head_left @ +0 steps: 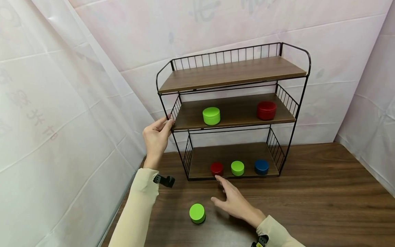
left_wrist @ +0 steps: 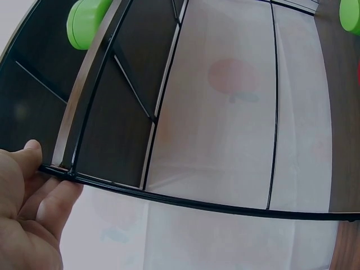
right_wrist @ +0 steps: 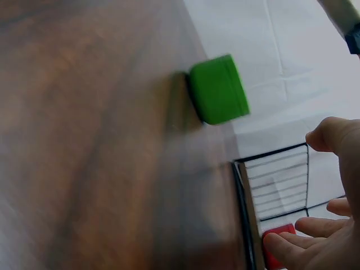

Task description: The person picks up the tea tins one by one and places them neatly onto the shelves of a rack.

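Note:
My left hand [head_left: 156, 139] pinches the left front post of a three-tier storage rack [head_left: 228, 73] at the middle shelf. In the left wrist view, the thumb and curled fingers [left_wrist: 59, 205] are around the black wire frame. My right hand [head_left: 236, 202] is over the table with fingers spread, holding nothing. Its fingertips are just in front of a small red round tin [head_left: 217, 168] on the bottom shelf; whether they touch cannot be told. Left of this hand, a green round tin [head_left: 197, 213] stands on the table, also visible in the right wrist view.
A green tin [head_left: 237, 168] and a blue tin [head_left: 261, 167] stand beside the red one on the bottom shelf. On the middle shelf are a larger green tin [head_left: 211, 116] and a larger red tin [head_left: 266, 110]. White cloth [head_left: 77, 113] hangs behind and at both sides.

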Demonstrator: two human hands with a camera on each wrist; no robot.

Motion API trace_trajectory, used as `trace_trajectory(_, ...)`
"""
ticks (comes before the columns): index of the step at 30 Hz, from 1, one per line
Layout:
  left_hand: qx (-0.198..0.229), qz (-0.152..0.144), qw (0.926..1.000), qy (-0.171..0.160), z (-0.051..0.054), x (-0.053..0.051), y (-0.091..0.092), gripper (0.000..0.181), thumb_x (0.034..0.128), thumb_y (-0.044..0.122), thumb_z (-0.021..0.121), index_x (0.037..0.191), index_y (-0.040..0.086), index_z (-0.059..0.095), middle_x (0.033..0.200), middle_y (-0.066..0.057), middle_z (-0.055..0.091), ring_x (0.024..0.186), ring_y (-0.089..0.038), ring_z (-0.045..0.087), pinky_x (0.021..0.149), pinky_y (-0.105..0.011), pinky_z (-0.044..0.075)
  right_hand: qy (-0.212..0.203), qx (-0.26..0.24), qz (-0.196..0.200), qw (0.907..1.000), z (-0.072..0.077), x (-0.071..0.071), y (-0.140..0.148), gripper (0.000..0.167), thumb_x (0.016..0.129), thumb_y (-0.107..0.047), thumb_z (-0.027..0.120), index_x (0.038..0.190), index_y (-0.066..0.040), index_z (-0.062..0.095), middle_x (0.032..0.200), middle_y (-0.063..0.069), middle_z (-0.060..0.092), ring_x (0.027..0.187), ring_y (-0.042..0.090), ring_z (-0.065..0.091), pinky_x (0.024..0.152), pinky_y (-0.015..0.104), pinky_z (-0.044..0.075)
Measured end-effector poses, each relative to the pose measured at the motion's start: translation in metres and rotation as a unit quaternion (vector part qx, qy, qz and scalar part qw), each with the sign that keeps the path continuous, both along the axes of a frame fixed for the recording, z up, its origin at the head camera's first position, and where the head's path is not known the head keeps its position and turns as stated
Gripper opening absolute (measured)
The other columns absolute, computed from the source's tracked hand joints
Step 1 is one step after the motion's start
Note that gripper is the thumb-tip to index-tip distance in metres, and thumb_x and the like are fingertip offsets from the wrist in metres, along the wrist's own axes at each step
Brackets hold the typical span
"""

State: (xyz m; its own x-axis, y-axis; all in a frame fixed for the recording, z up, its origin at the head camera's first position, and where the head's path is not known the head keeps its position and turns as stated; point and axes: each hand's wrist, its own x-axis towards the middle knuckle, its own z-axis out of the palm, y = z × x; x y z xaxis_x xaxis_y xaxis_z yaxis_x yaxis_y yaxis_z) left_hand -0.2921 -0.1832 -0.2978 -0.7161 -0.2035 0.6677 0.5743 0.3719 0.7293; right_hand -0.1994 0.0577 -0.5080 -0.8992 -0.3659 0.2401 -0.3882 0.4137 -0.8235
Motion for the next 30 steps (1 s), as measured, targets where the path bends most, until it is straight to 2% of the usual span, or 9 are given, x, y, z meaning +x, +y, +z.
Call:
trace_trajectory(6, 0.008, -0.007, 0.9999, 0.010, -0.010, -0.012, -0.008, 0.024, 0.0947, 0.010, 0.076, 0.116, 0.000, 0.077, 0.098, -0.023, 0.077, 0.088, -0.039, 0.076, 0.070, -0.016, 0.060, -0.001, 0.020, 0.027, 0.9994, -0.011, 0.008, -0.008, 0.079, 0.097, -0.040, 0.072, 0.160, -0.011, 0.034, 0.157, 0.013, 0.046, 0.135, 0.035, 0.055, 0.107, 0.055, 0.051)
trace_trajectory(10, 0.017, -0.017, 0.9996, 0.013, -0.011, -0.014, -0.009, 0.023, 0.0943, 0.015, 0.077, 0.115, 0.004, 0.079, 0.097, -0.020, 0.078, 0.087, -0.029, 0.078, 0.071, -0.019, 0.061, 0.009, 0.035, 0.041, 0.9985, -0.014, 0.013, -0.012, 0.077, 0.098, -0.043, 0.070, 0.159, -0.012, 0.036, 0.155, 0.012, 0.049, 0.133, 0.032, 0.057, 0.106, 0.052, 0.053)
trace_trajectory(17, 0.017, -0.020, 0.9996, 0.011, -0.011, -0.013, -0.010, 0.024, 0.0948, 0.017, 0.077, 0.115, 0.005, 0.079, 0.097, -0.019, 0.078, 0.084, -0.016, 0.079, 0.072, -0.021, 0.062, 0.013, 0.044, 0.081, 0.9956, -0.017, 0.019, -0.019, 0.074, 0.097, -0.044, 0.070, 0.156, -0.010, 0.041, 0.156, 0.007, 0.048, 0.135, 0.028, 0.056, 0.105, 0.038, 0.055)
trace_trajectory(22, 0.017, -0.020, 0.9996, 0.008, -0.011, -0.013, -0.010, 0.025, 0.0950, 0.017, 0.077, 0.116, 0.003, 0.078, 0.097, -0.019, 0.078, 0.085, -0.018, 0.079, 0.073, -0.020, 0.062, 0.014, 0.040, 0.110, 0.9931, -0.020, 0.021, -0.023, 0.077, 0.096, -0.045, 0.071, 0.155, -0.006, 0.041, 0.155, 0.010, 0.049, 0.136, 0.029, 0.055, 0.103, 0.035, 0.057)
trace_trajectory(30, -0.002, -0.004, 0.9999, 0.012, -0.012, -0.013, -0.010, 0.024, 0.0950, 0.018, 0.077, 0.115, 0.005, 0.079, 0.094, -0.016, 0.079, 0.083, -0.029, 0.078, 0.067, -0.017, 0.061, 0.023, 0.066, 0.121, 0.9902, -0.018, 0.021, -0.026, 0.081, 0.095, -0.050, 0.070, 0.155, -0.005, 0.041, 0.155, 0.012, 0.049, 0.134, 0.030, 0.057, 0.103, 0.034, 0.056)
